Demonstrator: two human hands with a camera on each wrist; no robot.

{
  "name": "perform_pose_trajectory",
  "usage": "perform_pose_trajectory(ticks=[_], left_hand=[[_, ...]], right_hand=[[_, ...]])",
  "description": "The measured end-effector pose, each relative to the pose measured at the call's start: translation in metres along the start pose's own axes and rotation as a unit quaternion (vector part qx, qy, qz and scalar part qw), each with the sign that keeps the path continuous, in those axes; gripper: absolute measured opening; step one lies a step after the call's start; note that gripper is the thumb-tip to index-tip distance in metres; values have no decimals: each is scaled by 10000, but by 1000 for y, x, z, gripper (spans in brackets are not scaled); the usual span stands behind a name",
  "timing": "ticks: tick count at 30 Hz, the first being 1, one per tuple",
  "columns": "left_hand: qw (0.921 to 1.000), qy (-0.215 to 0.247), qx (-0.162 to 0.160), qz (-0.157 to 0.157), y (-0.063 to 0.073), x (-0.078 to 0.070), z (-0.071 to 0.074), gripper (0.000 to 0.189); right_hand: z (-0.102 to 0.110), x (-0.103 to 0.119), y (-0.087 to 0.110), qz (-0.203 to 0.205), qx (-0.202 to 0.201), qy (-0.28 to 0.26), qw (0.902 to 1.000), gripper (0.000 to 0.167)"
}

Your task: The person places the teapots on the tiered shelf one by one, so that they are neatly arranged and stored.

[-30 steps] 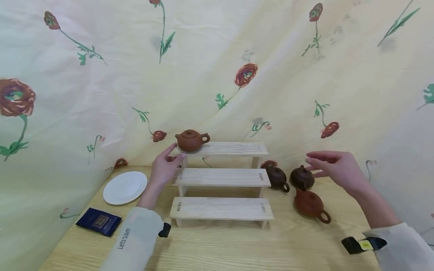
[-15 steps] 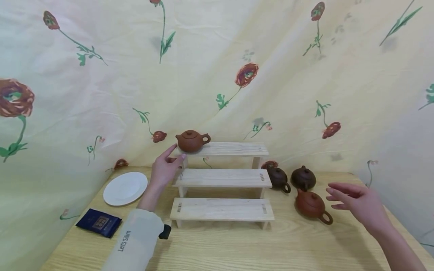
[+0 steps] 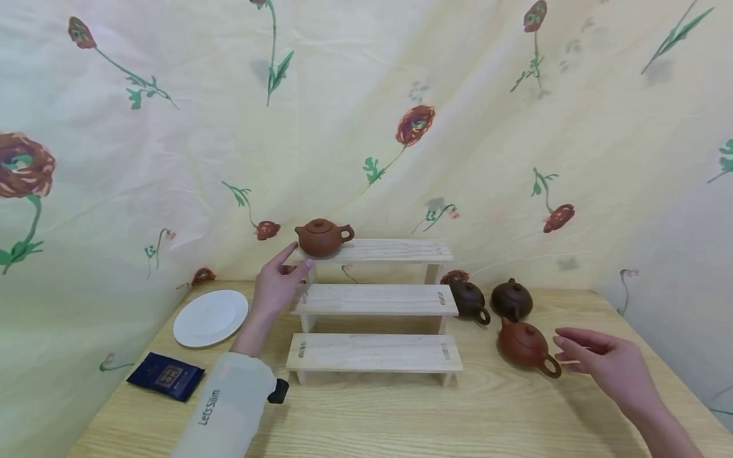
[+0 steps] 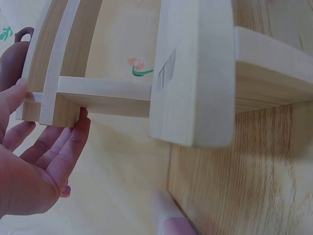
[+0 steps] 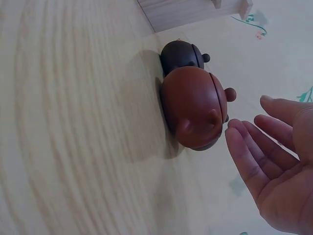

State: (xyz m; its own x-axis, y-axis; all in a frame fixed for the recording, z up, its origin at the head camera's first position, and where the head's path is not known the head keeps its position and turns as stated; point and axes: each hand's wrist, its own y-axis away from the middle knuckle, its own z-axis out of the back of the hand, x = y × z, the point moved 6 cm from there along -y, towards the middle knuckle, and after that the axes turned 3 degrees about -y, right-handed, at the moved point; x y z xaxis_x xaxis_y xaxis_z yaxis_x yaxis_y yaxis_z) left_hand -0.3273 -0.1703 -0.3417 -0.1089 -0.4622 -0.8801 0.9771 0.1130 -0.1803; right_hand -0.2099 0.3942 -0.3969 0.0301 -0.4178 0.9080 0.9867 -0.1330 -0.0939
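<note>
At the top step's left end, my left hand (image 3: 279,286) grips the wooden tiered stand (image 3: 375,299). In the left wrist view its fingers (image 4: 68,147) bend around that end. Close to those fingertips, a reddish-brown teapot (image 3: 321,238) sits upright on the top step. My right hand (image 3: 615,362) has its fingers extended and thumb apart, holding nothing. It is beside the loop handle of a second reddish-brown teapot (image 3: 522,345) on the table. The right wrist view has that teapot (image 5: 193,105) just past the fingertips (image 5: 234,132).
Two dark brown teapots, one behind the red teapot (image 3: 511,299) and one by the stand's right side (image 3: 469,302), stand on the table. On the left lie a white plate (image 3: 210,318) and a blue packet (image 3: 167,376). A flowered cloth (image 3: 343,127) hangs behind.
My right hand has moved away from the rear dark teapot, toward the front and right, then closer to the red teapot's handle. The left hand stays at the stand's top step.
</note>
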Motion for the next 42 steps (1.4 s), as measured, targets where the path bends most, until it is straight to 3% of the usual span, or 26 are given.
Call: perform_pose_trajectory(ticks=[7, 14, 17, 31, 42], left_hand=[[10000, 91, -20, -32, 2, -1, 0, 65], [9999, 124, 29, 22, 3, -1, 1, 65], [9999, 121, 54, 54, 4, -1, 1, 66], [9998, 132, 92, 84, 3, 1, 1, 66], [9999, 57, 65, 132, 4, -1, 2, 65]], right_hand=[[-4, -8, 5, -239, 60, 140, 9996, 14], [-8, -10, 7, -418, 109, 411, 9982, 49], [-8, -10, 8, -489, 120, 522, 9974, 55], [-12, -14, 10, -1000, 502, 794, 9905, 51], [-19, -12, 10, -885, 611, 988, 9893, 41]])
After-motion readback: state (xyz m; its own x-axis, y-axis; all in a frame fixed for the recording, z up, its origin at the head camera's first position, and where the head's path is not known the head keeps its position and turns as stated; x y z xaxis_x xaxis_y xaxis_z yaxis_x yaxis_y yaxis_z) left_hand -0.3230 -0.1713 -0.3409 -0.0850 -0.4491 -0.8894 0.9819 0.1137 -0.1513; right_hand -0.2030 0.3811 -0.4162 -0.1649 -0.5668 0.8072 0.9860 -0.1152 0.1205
